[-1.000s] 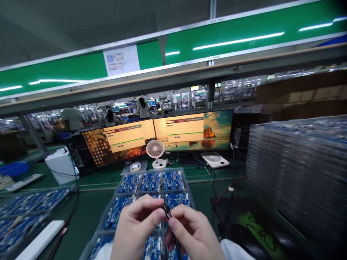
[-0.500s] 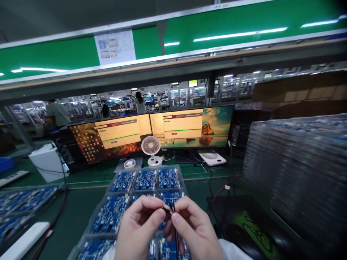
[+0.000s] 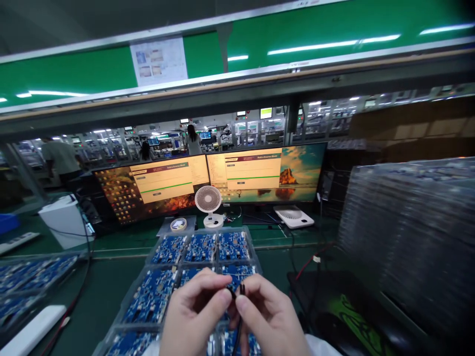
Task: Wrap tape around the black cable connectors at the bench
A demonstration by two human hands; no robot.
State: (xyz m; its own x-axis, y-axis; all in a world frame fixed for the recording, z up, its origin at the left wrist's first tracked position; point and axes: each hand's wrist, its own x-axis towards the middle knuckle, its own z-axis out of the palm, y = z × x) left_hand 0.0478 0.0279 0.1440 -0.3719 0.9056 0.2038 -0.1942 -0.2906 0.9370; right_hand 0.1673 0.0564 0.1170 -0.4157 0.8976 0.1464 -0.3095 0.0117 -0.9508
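Note:
My left hand [image 3: 202,311] and my right hand [image 3: 269,314] meet over a clear plastic tray [image 3: 124,314]. Between the fingertips of both hands is a thin black cable [image 3: 238,333], pinched by thumb and forefinger on each side. One length of it hangs down below my right thumb, and short black ends poke up beside the right forefinger. The exact end in the left pinch is partly hidden. Blue circuit boards [image 3: 150,294] fill the tray's compartments beneath my hands.
Behind the tray stand a small white fan [image 3: 208,199] and two monitors [image 3: 245,173]. A tall stack of clear trays [image 3: 389,237] rises at the right, near a black-and-green mat [image 3: 349,311]. Another tray of boards [image 3: 33,277] and a white bar [image 3: 35,329] lie left.
Both hands stay together and have shifted slightly right in view. The cable's hanging length now slants more, and the pale tip seen between the thumbs before is hidden.

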